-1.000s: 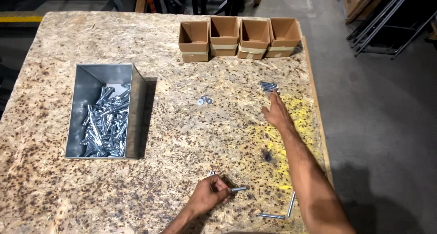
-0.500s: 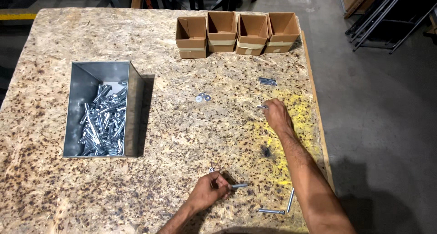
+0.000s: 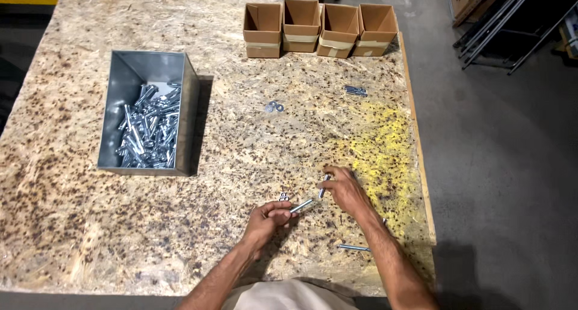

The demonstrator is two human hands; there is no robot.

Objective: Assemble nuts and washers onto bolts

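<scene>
- We pinch a silver bolt [image 3: 303,206] in our left hand [image 3: 269,218], low on the table [image 3: 72,225]; right hand [image 3: 347,191] grips a smaller bolt [image 3: 323,187] just beside.
- Sorted so far: washers [image 3: 274,107], short bolts [image 3: 356,91] laid apart; long bolt [image 3: 354,247] by our right forearm.
- Metal bin [image 3: 191,123] looks full; four cardboard boxes [image 3: 320,22] look empty.
- Nothing blocks us.

Four open brown cardboard boxes [image 3: 320,22] (taped) along table's far edge.
</scene>
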